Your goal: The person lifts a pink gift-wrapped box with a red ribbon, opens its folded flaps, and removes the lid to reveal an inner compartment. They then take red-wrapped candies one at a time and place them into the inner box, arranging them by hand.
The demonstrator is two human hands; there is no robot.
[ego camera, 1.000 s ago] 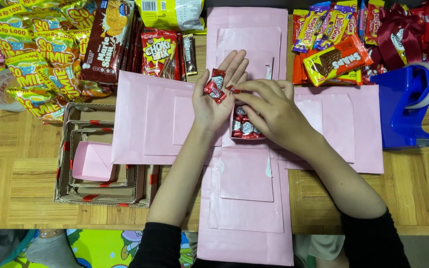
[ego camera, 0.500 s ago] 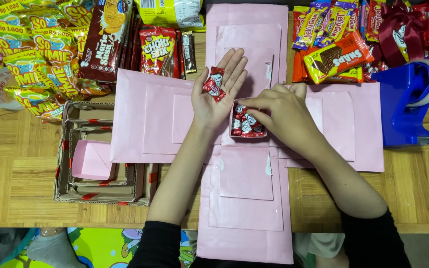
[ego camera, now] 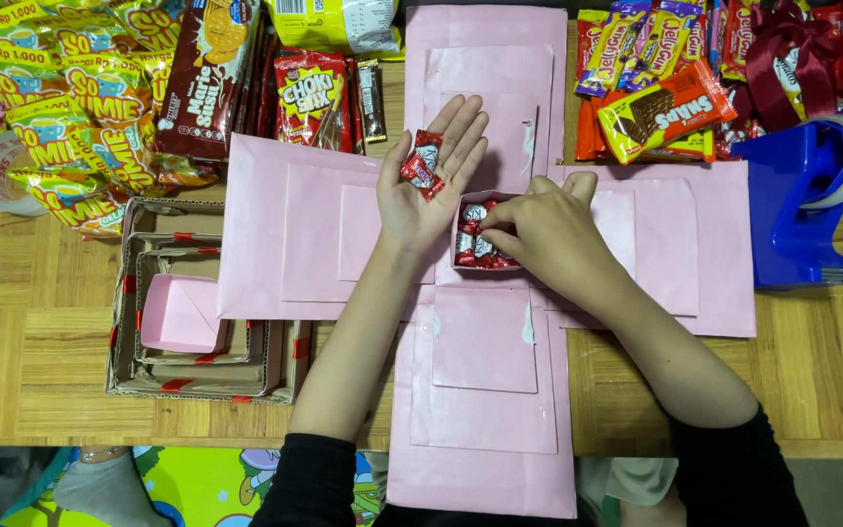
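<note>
A pink cross-shaped unfolded paper box lies flat on the wooden table. At its centre sits a small pink open box filled with small red-wrapped candies. My left hand lies palm up just left of that box, with two red candies resting on the palm. My right hand reaches over the small box, fingertips pressing on the candies inside it.
Snack packets are piled along the far edge: yellow ones at left, red and orange ones at right. A blue tape dispenser stands at right. Nested cardboard box lids holding a pink tray sit at left.
My right hand has moved down and right from my left palm into the small centre box. My left hand stays open with fewer candies on it.
</note>
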